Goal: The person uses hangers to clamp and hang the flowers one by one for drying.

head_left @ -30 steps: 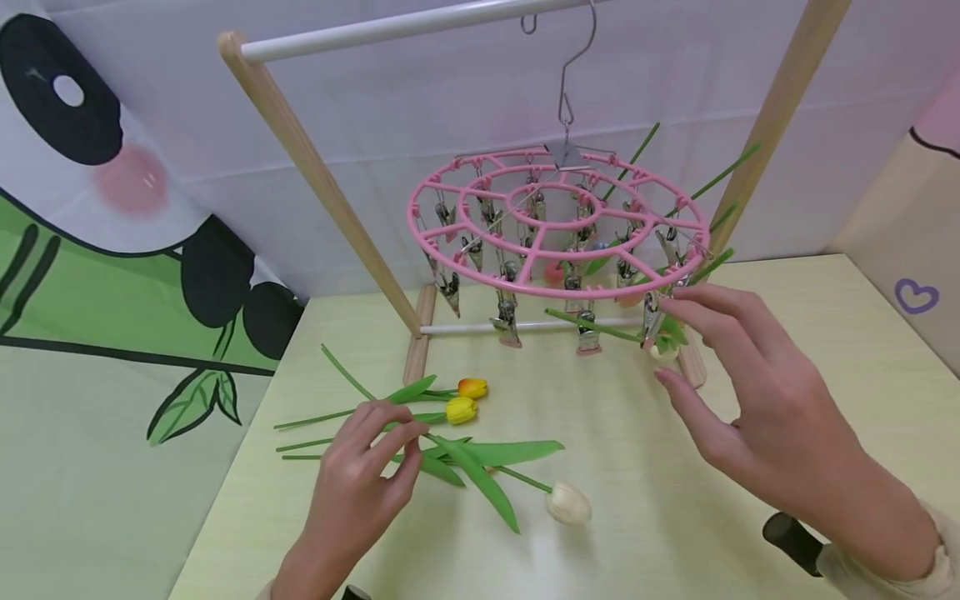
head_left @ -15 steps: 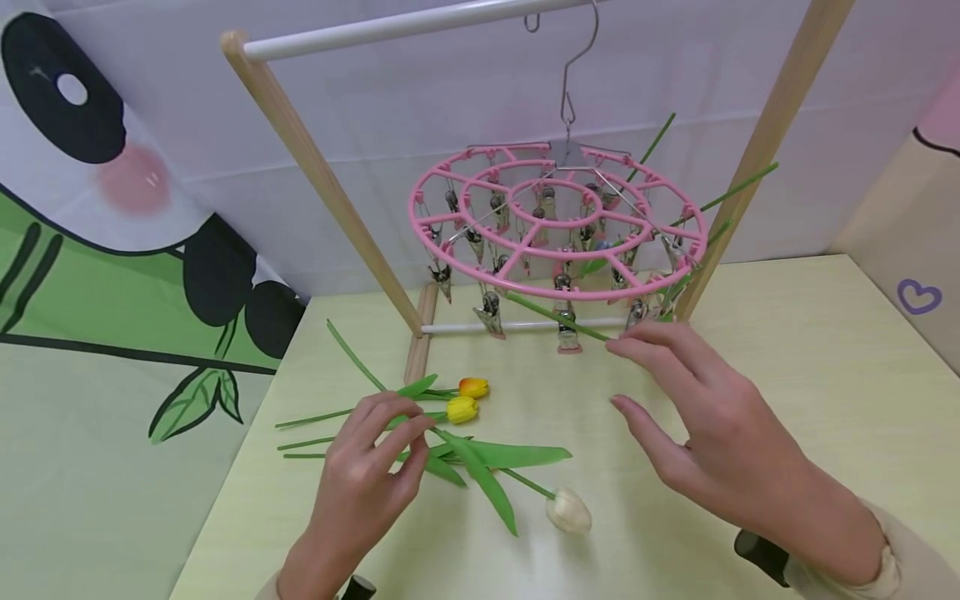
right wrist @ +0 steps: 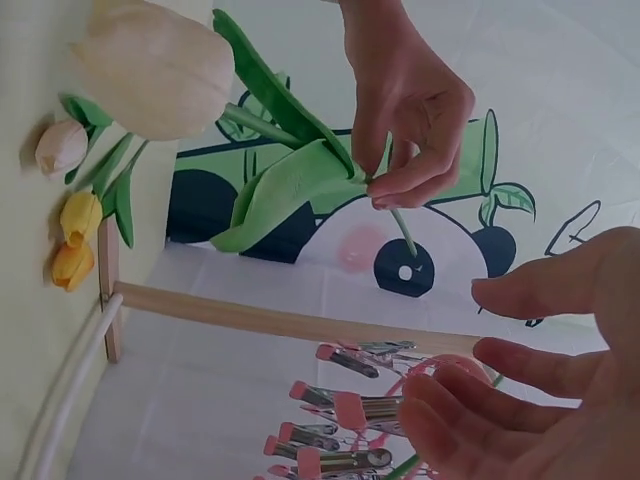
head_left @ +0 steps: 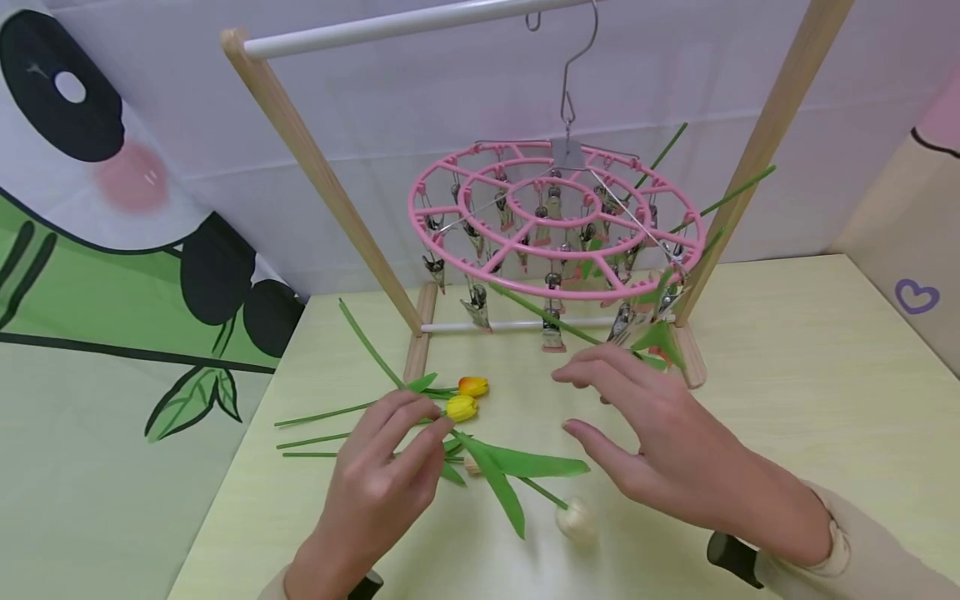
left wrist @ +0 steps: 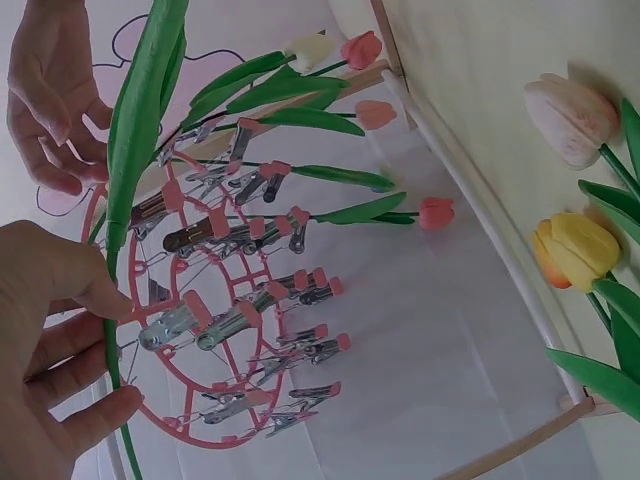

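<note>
The left hand (head_left: 386,467) is pinching a white tulip (head_left: 577,521) by its stem; beyond the right hand (head_left: 660,429), fingers apart, a pink hanger (head_left: 577,295) is holding other tulips (left wrist: 436,213) in its clips (left wrist: 240,320).

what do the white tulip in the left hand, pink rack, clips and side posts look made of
White tulip: probably artificial, fabric or plastic; smooth, matte petals.
Pink rack: likely moulded plastic, judging by its evenly coloured rings.
Clips: metal, with a bright shine; their pink tips may be rubber or plastic.
Side posts: apparently wood, pale tan with faint grain.
</note>
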`<state>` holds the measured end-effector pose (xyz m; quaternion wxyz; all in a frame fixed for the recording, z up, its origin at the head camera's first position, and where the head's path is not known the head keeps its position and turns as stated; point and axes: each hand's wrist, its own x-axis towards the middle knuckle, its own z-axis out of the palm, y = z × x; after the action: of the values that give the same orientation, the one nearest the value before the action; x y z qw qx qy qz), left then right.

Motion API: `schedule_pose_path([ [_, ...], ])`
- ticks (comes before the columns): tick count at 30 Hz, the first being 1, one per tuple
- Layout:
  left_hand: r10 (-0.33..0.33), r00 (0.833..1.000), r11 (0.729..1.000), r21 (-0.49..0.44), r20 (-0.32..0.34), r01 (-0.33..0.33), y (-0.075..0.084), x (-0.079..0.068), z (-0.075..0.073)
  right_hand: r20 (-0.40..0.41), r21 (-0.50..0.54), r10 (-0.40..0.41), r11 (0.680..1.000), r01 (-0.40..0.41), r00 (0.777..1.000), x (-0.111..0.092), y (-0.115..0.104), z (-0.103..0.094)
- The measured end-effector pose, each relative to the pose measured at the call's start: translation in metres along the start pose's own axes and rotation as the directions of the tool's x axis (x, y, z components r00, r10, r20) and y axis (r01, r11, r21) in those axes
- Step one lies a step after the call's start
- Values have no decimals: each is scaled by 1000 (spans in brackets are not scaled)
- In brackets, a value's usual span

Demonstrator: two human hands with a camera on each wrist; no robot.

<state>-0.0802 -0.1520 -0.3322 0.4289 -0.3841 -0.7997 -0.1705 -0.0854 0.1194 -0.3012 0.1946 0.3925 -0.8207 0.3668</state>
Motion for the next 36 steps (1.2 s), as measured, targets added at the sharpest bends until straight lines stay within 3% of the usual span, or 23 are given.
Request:
schedule_pose_path([
  [5, 77, 996, 997, 10, -37, -76, 4, 9, 0, 64, 83, 36, 996, -41, 997, 4, 2, 7],
  [13, 152, 988, 988, 24, -33, -151, 9, 17, -1, 174, 212, 98, 968, -134, 980, 14, 13, 27],
  [21, 160, 987, 987, 31, -1, -160, 11, 21, -3, 296, 312, 111, 927, -206, 949, 19, 11, 41],
  [25, 187, 982, 982, 34, 3, -187, 13, 25, -3, 320, 338, 101, 916, -214, 942, 21, 8, 46],
  [32, 277, 961, 960, 53, -3, -277, 16, 31, 0, 316, 394, 71, 897, -199, 946, 25, 4, 54],
  [36, 322, 946, 947, 19, -22, -322, 16, 32, 2, 314, 411, 81, 887, -212, 946, 23, 3, 56],
])
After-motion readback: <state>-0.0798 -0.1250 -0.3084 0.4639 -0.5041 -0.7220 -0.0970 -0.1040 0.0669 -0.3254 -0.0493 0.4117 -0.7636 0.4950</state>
